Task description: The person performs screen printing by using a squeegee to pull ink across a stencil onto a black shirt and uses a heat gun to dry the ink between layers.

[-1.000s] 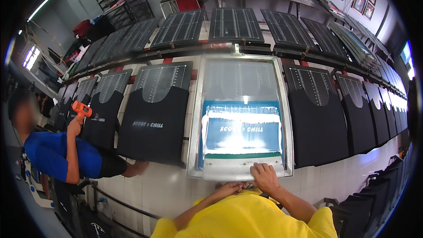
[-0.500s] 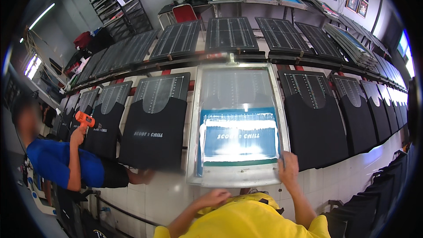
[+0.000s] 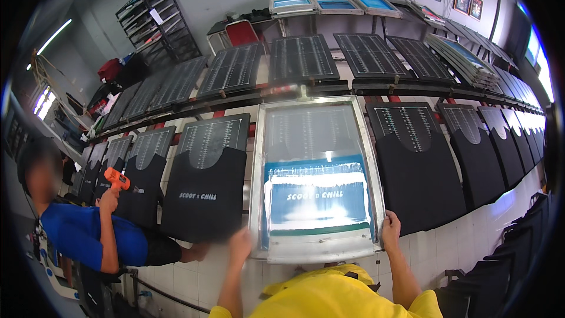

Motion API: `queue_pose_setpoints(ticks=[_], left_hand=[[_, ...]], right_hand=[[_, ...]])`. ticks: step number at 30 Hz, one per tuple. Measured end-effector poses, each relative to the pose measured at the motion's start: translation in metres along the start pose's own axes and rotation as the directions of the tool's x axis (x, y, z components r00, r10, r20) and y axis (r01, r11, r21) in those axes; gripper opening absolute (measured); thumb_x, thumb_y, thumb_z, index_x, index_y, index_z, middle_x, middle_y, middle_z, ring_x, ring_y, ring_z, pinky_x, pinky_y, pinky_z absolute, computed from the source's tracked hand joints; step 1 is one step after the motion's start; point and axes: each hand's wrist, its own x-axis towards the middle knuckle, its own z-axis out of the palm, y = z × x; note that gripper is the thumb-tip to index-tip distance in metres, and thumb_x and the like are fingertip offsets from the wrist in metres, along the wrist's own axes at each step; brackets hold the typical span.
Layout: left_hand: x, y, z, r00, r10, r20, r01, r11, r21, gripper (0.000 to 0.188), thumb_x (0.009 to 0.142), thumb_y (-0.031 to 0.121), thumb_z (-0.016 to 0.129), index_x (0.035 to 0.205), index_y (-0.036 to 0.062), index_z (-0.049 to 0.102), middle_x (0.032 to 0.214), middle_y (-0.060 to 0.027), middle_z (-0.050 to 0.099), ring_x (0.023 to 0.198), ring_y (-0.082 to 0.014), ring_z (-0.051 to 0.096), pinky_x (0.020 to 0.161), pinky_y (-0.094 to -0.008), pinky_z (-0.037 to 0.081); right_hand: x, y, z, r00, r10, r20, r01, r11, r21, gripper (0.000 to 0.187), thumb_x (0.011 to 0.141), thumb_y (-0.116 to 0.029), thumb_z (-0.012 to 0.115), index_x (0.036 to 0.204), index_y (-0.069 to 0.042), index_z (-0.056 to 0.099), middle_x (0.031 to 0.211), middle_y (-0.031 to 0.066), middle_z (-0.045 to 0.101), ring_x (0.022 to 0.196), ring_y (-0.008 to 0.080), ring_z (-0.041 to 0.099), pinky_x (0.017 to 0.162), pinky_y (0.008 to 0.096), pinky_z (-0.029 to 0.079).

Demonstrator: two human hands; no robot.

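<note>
A screen printing frame with a metal rim lies in front of me over a black shirt on a board. White ink and pale lettering show on its blue stencil. My right hand is closed around the frame's right side near the front corner. My left hand is at the front left corner; motion smears its fingers, so its grip is unclear. To the left, a printed black shirt lies on its board, and a plain black shirt is on the right.
At left, a co-worker in a blue shirt points an orange heat gun toward a printed shirt. More shirt boards stand in a row behind a rail. Stacked frames sit far right; dark shirts hang at lower right.
My left hand has moved from in front of my body up and left to the frame's front left corner. My right hand stays at the right side. The view has tilted slightly upward.
</note>
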Motion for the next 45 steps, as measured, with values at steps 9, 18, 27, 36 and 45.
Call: queue_pose_setpoints(ticks=[9, 18, 27, 36, 45], left_hand=[[0.002, 0.003, -0.003, 0.997, -0.07, -0.028, 0.066, 0.99, -0.125, 0.029, 0.093, 0.018, 0.067, 0.114, 0.0, 0.073, 0.11, -0.0228, 0.073, 0.104, -0.0309, 0.072, 0.093, -0.0359, 0.053], [0.001, 0.01, -0.002, 0.997, -0.069, -0.046, 0.062, 0.988, -0.145, 0.03, 0.093, 0.018, 0.067, 0.112, -0.0031, 0.072, 0.109, -0.024, 0.073, 0.105, -0.0316, 0.071, 0.092, -0.0358, 0.053], [-0.039, 0.074, -0.031, 0.969, 0.248, 0.015, -0.245, 0.946, 0.21, 0.045, 0.086, 0.029, 0.073, 0.122, 0.0029, 0.068, 0.125, -0.0179, 0.068, 0.117, -0.037, 0.063, 0.099, -0.0431, 0.05], [-0.053, 0.114, -0.038, 0.63, 0.528, 0.57, -0.738, 0.634, 0.23, 0.063, 0.075, 0.014, 0.071, 0.135, 0.0031, 0.055, 0.146, -0.0111, 0.052, 0.132, -0.0342, 0.05, 0.109, -0.0463, 0.043], [-0.024, 0.13, -0.018, 0.747, 0.424, 0.511, -0.602, 0.759, 0.25, 0.041, 0.07, 0.002, 0.069, 0.11, 0.0038, 0.061, 0.12, -0.012, 0.063, 0.105, -0.0335, 0.065, 0.087, -0.0431, 0.055]], right_hand=[[0.0, 0.023, 0.005, 0.998, -0.01, -0.066, 0.016, 0.996, 0.088, 0.025, 0.093, -0.002, 0.055, 0.111, 0.007, 0.07, 0.103, 0.0202, 0.073, 0.098, 0.0279, 0.07, 0.09, 0.0356, 0.052], [0.0, 0.015, 0.008, 0.986, -0.134, -0.103, 0.131, 0.991, -0.037, 0.025, 0.093, -0.004, 0.056, 0.112, 0.005, 0.07, 0.1, 0.0212, 0.073, 0.094, 0.0325, 0.07, 0.088, 0.0376, 0.053], [-0.043, -0.099, -0.049, 0.766, -0.368, 0.527, 0.573, 0.761, -0.303, 0.063, 0.081, -0.023, 0.076, 0.137, -0.003, 0.055, 0.128, 0.0206, 0.061, 0.121, 0.0389, 0.055, 0.104, 0.0468, 0.045], [-0.042, -0.112, -0.043, 0.414, -0.316, 0.854, 0.873, 0.403, -0.275, 0.07, 0.073, -0.02, 0.081, 0.137, -0.008, 0.053, 0.129, 0.0152, 0.06, 0.122, 0.0343, 0.057, 0.104, 0.0407, 0.048], [-0.028, -0.111, -0.012, 0.553, -0.461, 0.694, 0.815, 0.473, -0.335, 0.026, 0.065, -0.004, 0.073, 0.087, -0.003, 0.06, 0.094, 0.0125, 0.062, 0.09, 0.0322, 0.064, 0.079, 0.0421, 0.055]])
